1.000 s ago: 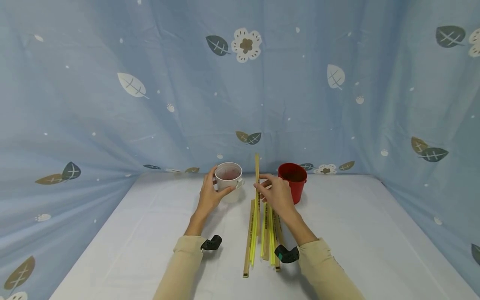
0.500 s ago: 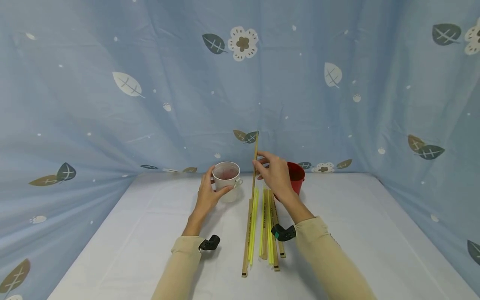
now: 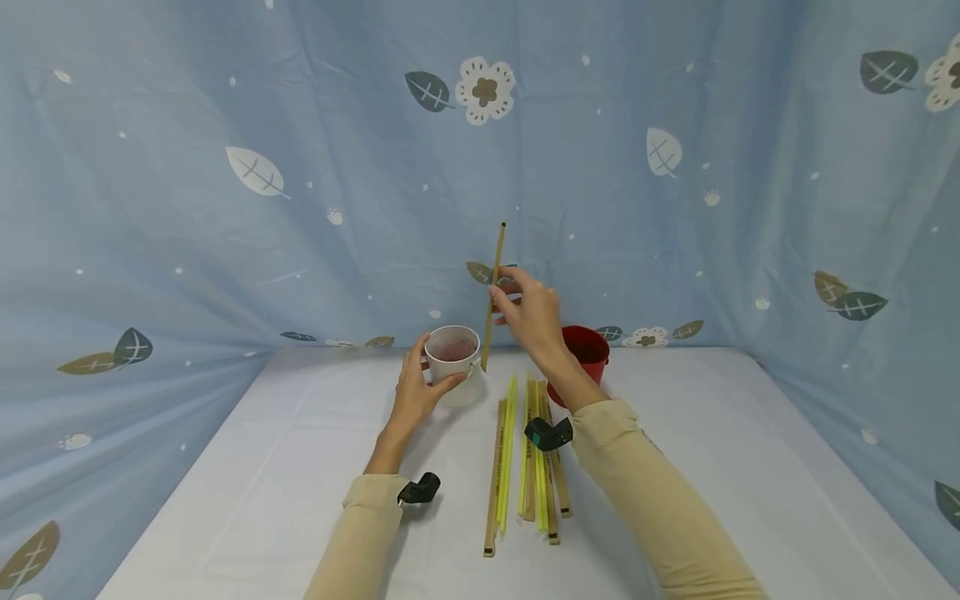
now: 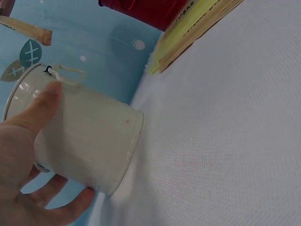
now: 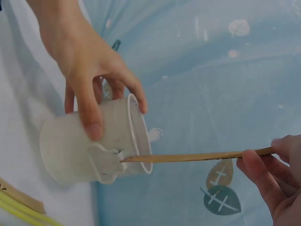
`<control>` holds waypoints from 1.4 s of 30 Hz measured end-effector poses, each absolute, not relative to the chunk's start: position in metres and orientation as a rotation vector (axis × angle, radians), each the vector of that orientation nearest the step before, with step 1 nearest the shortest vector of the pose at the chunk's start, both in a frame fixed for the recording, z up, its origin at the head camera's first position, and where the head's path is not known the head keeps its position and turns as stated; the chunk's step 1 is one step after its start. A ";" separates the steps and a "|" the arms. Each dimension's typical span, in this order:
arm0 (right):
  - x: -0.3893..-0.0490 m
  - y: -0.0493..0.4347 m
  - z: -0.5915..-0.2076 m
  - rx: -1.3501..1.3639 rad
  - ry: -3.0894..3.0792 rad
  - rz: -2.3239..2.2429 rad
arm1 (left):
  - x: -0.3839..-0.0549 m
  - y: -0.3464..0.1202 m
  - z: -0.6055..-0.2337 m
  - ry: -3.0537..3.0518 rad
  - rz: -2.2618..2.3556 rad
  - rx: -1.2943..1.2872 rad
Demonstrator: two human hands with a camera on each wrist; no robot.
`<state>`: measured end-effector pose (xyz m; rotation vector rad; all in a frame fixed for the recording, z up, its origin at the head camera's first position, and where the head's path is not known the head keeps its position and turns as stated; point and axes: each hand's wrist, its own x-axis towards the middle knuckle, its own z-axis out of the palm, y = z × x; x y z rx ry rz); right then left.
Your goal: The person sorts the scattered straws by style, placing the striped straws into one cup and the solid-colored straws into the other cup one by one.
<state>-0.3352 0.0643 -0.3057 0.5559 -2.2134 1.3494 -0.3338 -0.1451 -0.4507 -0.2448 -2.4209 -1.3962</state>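
Note:
My left hand (image 3: 415, 390) grips a small white metal bucket (image 3: 452, 375) standing on the white table. In the left wrist view, the thumb lies across the near wall of the bucket (image 4: 94, 134), below its small looped handle (image 4: 70, 77). My right hand (image 3: 534, 313) pinches a long, thin brown paper-wrapped stick (image 3: 499, 247) with a dark tip. It stands nearly upright in the air, its lower end beside the bucket's right rim. In the right wrist view, the stick (image 5: 197, 157) overlaps the rim; whether its end is inside, I cannot tell.
Several brown paper-wrapped sticks (image 3: 491, 508) and bright yellow sticks (image 3: 507, 458) lie side by side in the middle of the table. A red bucket (image 3: 588, 343) stands behind the right forearm, partly hidden. Blue patterned cloth (image 3: 360, 208) hangs at the back.
My right hand has raised the brown stick from the bundle and carried it up and left to the white bucket. The left hand has kept its hold on the bucket.

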 end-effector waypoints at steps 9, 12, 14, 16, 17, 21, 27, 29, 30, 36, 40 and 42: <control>-0.343 0.058 -0.302 0.561 -2.136 1.398 | -0.335 -0.146 -0.452 -2.412 -1.395 -0.252; -0.347 0.055 -0.301 0.568 -2.102 1.385 | -0.335 -0.145 -0.453 -2.408 -1.394 -0.253; -0.350 0.052 -0.302 0.573 -2.091 1.389 | -0.335 -0.145 -0.453 -2.404 -1.391 -0.254; -0.352 0.050 -0.306 0.580 -2.091 1.417 | -0.335 -0.144 -0.453 -2.400 -1.388 -0.259; -0.353 0.048 -0.309 0.581 -2.096 1.439 | -0.335 -0.144 -0.454 -2.399 -1.389 -0.260; -0.353 0.045 -0.324 0.575 -2.134 1.486 | -0.333 -0.145 -0.455 -2.409 -1.391 -0.261; -0.355 0.040 -0.346 0.570 -2.206 1.434 | -0.334 -0.147 -0.458 -2.417 -1.346 -0.269; -0.354 0.038 -0.351 0.569 -2.225 1.427 | -0.335 -0.147 -0.457 -2.416 -1.340 -0.269; -0.354 0.037 -0.353 0.570 -2.229 1.429 | -0.335 -0.147 -0.456 -2.419 -1.342 -0.266; -0.354 0.031 -0.366 0.524 -2.278 1.372 | -0.335 -0.147 -0.457 -2.424 -1.363 -0.258; -0.352 0.028 -0.371 0.513 -2.297 1.327 | -0.334 -0.146 -0.457 -2.424 -1.359 -0.257; -0.352 0.027 -0.372 0.514 -2.301 1.315 | -0.335 -0.146 -0.457 -2.421 -1.353 -0.254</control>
